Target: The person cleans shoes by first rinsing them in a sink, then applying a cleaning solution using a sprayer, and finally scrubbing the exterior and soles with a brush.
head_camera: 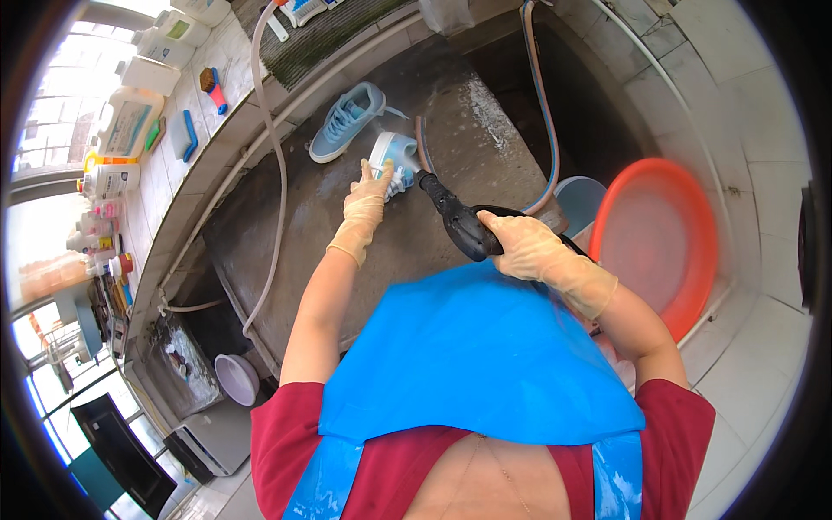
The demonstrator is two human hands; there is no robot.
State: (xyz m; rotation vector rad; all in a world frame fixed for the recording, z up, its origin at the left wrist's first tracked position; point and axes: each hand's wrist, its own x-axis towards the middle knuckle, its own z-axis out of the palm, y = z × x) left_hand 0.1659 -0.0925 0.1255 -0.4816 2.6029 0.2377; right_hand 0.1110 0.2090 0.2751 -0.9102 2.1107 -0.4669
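Note:
My left hand [368,195], in a pale rubber glove, grips a light-blue sneaker [404,153] with a white sole by its side. In my gloved right hand [530,244] is a black steam or spray gun [458,218]. Its nozzle points at the sneaker from close by, and white mist shows between the two. A second light-blue lace-up sneaker [348,122] rests on the wet stone slab [305,227], a little beyond the first. The far side of the held sneaker is hidden.
An orange-red basin [705,260] stands at my right, near a grey-blue bucket [580,201]. A striped hose [545,110] and a pale hose [276,149] cross the slab. Brushes [214,91] and several bottles [130,117] line the tiled ledge [188,123] at left.

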